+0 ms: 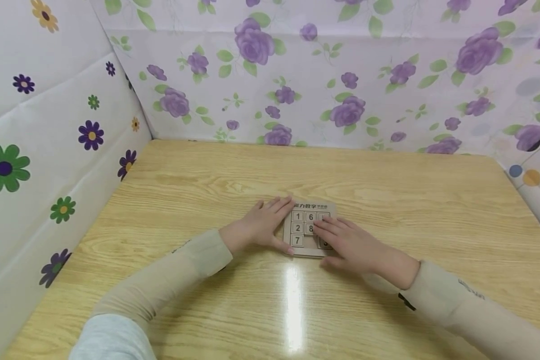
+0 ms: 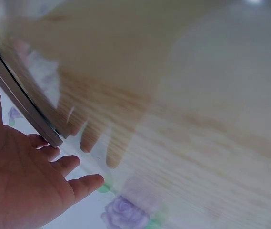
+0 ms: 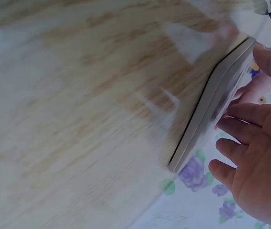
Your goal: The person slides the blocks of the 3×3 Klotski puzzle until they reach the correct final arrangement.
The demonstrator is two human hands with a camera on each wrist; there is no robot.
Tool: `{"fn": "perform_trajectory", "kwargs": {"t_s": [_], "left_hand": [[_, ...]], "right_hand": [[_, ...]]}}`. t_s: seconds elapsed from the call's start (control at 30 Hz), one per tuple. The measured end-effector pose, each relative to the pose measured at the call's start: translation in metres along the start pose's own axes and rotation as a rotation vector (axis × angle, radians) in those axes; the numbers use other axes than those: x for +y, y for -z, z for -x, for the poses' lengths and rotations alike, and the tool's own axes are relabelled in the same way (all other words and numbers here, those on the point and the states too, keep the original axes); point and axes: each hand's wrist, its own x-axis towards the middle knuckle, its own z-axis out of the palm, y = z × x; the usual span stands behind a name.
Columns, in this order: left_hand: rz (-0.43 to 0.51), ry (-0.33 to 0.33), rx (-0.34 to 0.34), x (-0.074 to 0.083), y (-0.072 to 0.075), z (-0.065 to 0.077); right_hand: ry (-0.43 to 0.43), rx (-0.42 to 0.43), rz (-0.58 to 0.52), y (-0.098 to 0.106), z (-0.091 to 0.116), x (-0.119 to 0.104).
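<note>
A wooden number slide puzzle [image 1: 308, 254] lies flat on the table, with printed writing along its top and square numbered tiles in a frame. Tiles 1, 2, 6, 7 and 8 are readable; a 3 is partly covered. My left hand [image 1: 260, 225] spans the board's left side, its fingers extended by the top left corner and its thumb at the lower left corner. In the left wrist view its fingers are spread beside the board's edge. My right hand [image 1: 355, 247] lies over the right side, fingertips touching the tiles and thumb near the lower right corner.
The board stands on a glossy wood-grain table [image 1: 198, 175] that shows reflections. Behind it hangs a cloth with purple roses [image 1: 254, 42]. A white flowered cloth [image 1: 58, 150] lines the left, and a dotted one [image 1: 533, 177] the right.
</note>
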Motion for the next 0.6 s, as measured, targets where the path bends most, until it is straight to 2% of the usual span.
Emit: {"fn": "perform_trajectory", "kwargs": {"t_s": [0.6], "left_hand": [[0.009, 0.006, -0.005, 0.0011, 0.0026, 0.0026]], "right_hand": [[0.003, -0.029, -0.016, -0.0045, -0.0032, 0.0005]]}}
